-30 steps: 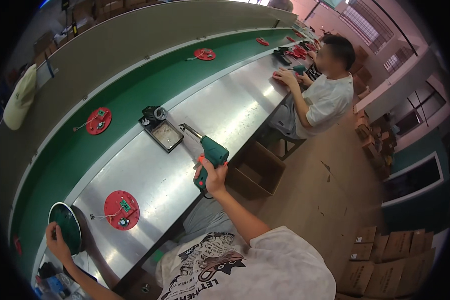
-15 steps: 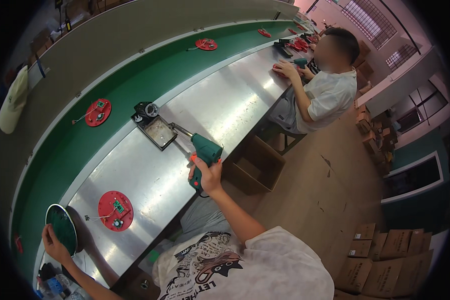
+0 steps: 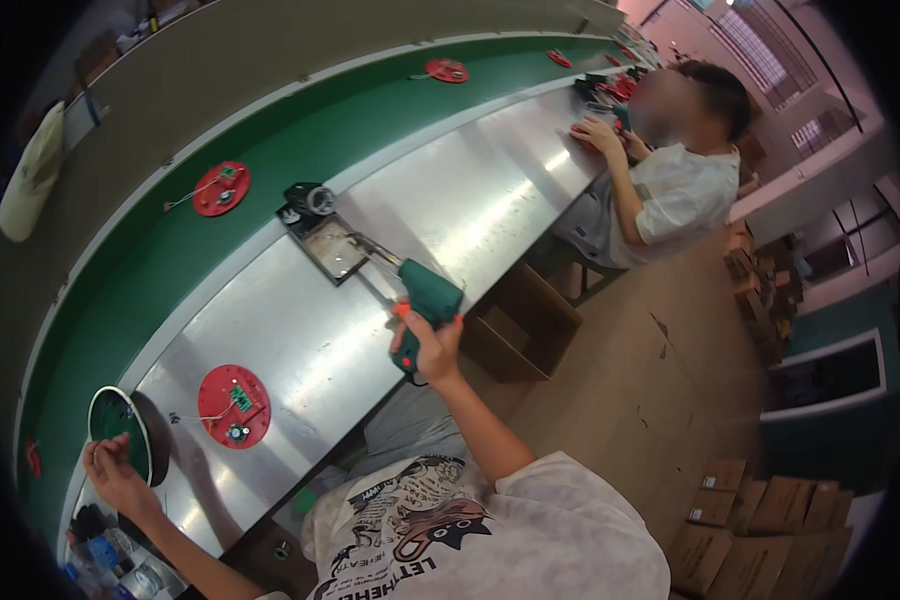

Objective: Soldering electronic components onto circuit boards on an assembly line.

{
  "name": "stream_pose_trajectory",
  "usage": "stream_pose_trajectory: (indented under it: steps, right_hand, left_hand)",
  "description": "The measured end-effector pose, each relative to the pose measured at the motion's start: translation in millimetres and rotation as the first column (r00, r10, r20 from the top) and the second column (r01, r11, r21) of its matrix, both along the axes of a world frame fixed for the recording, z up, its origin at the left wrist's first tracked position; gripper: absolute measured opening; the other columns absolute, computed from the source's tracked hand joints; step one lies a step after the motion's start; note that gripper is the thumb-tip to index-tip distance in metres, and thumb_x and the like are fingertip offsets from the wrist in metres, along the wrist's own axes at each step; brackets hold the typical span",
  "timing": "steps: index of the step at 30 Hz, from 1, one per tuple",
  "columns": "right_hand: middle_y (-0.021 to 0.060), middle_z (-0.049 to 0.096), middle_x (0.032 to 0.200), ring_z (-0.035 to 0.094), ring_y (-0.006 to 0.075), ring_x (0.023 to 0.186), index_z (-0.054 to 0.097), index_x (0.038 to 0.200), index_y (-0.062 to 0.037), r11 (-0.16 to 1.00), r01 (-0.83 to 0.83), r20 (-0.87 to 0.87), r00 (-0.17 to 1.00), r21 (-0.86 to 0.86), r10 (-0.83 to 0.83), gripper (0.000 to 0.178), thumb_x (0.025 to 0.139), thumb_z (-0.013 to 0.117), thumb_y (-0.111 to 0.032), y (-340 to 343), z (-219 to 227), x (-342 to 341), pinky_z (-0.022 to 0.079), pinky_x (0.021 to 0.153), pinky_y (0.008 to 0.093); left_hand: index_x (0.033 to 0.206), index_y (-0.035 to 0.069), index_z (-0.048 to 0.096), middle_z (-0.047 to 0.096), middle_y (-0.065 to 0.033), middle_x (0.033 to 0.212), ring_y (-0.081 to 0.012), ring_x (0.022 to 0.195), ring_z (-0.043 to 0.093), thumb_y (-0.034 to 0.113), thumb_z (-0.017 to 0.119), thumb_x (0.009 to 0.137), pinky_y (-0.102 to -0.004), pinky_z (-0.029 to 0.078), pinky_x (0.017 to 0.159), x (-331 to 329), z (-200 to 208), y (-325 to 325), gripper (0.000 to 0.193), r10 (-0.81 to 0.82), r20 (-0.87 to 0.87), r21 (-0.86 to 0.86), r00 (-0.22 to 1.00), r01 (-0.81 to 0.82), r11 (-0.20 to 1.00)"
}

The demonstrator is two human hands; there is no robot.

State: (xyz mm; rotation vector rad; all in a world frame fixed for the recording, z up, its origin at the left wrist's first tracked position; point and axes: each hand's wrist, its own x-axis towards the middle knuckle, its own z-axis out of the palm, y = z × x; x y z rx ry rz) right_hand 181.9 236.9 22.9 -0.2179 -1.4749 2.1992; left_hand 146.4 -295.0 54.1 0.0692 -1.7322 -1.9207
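1. Green plastic covers the pistol-shaped soldering gun, which has an orange-red trigger, a red dot low on its grip and a slim metal barrel.
2. The right hand is wrapped round that grip, above the near edge of the metal counter; the barrel's tip is at the side of a black rectangular tray, contact unclear.
3. The left hand has bent fingers at the near side of a round, green-lined bowl; I cannot tell whether they pinch anything.
4. Between the hands lies a red disc bearing a green circuit board, a small round component and pale wires trailing left.
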Motion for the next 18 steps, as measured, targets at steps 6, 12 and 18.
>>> stream_pose_trajectory:
  steps: [6, 12, 18]
  right_hand:
    - [0.0153, 0.070, 0.103, 0.066, 0.0180, 0.061, 0.059, 0.127, 0.0080, 0.995, -0.092, -0.056, 0.994, -0.030, 0.091, 0.036, 0.093, 0.060, -0.003, -11.8, -12.3, 10.3, 0.054, 0.058, 0.0318]
    - [0.0155, 0.070, 0.098, 0.064, 0.0220, 0.060, 0.060, 0.126, 0.0086, 0.962, -0.251, 0.028, 0.968, 0.110, 0.250, 0.043, 0.089, 0.064, -0.011, -46.9, 4.2, 27.3, 0.053, 0.060, 0.0363]
    - [0.0205, 0.064, 0.114, 0.063, 0.0191, 0.061, 0.053, 0.136, 0.0093, 0.874, -0.460, 0.106, 0.888, 0.157, 0.448, 0.051, 0.092, 0.062, -0.015, -63.4, 5.0, 56.9, 0.053, 0.057, 0.0317]
  left_hand:
    - [0.123, 0.008, 0.057, 0.046, 0.0035, 0.078, -0.0013, 0.058, 0.036, 0.018, 0.051, 0.110, -0.0184, 0.026, 0.049, 36.4, 14.7, 76.5, 0.018, 0.018, 0.198, -0.066, 0.980, -0.005, 0.998]
    - [0.125, 0.008, 0.066, 0.054, 0.0058, 0.092, -0.0009, 0.067, 0.037, 0.011, 0.054, 0.100, -0.0206, 0.028, 0.057, 69.9, 5.1, 121.6, 0.028, 0.071, 0.280, -0.395, 0.957, 0.047, 0.918]
    - [0.119, 0.001, 0.068, 0.073, -0.0163, 0.092, -0.0280, 0.079, 0.071, 0.003, 0.059, 0.096, -0.0354, 0.055, 0.073, 52.6, 22.5, 164.2, 0.025, -0.039, 0.196, -0.588, 0.980, 0.149, 0.795]
